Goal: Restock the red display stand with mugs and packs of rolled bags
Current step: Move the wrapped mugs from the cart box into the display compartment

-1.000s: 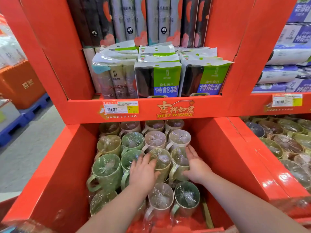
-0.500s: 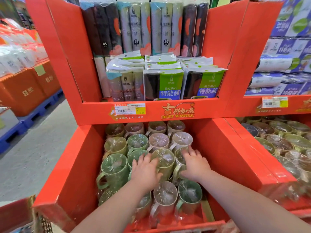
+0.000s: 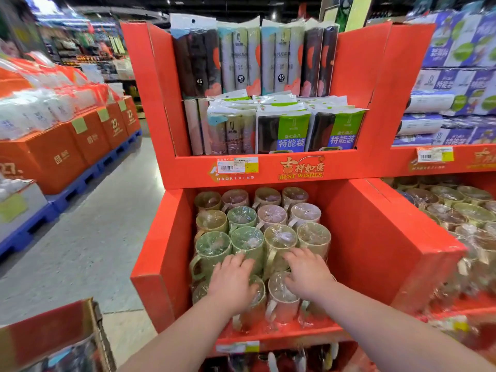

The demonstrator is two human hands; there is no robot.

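The red display stand point(image 3: 375, 237) is carrying two levels of stock. Its upper shelf is holding packs of rolled bags point(image 3: 291, 132): a front row standing upright with green and blue labels, flatter packs lying on top of them, and taller packs point(image 3: 241, 57) of dark and pale rolls standing behind. A price label point(image 3: 237, 165) is sticking to the shelf's front lip. The lower bin is holding mugs point(image 3: 271, 216) in green, yellowish and pinkish tones, standing upright in close rows, each mouth sealed with clear film.

Both hands are reaching into the front of that bin. The left hand point(image 3: 232, 285) is lying palm down on a front-row mug, fingers loosely extended and touching the side of a green mug point(image 3: 247, 242) just behind. The right hand point(image 3: 308, 275) is resting palm down over a pinkish front-row mug point(image 3: 281, 296), fingers spread and relaxed, tips touching a yellowish mug point(image 3: 279, 245). Neither hand is closing around anything.

To the right, a neighbouring stand point(image 3: 402, 167) is holding more wrapped mugs. To the left, orange boxes point(image 3: 53, 154) are sitting on blue pallets point(image 3: 80, 183).
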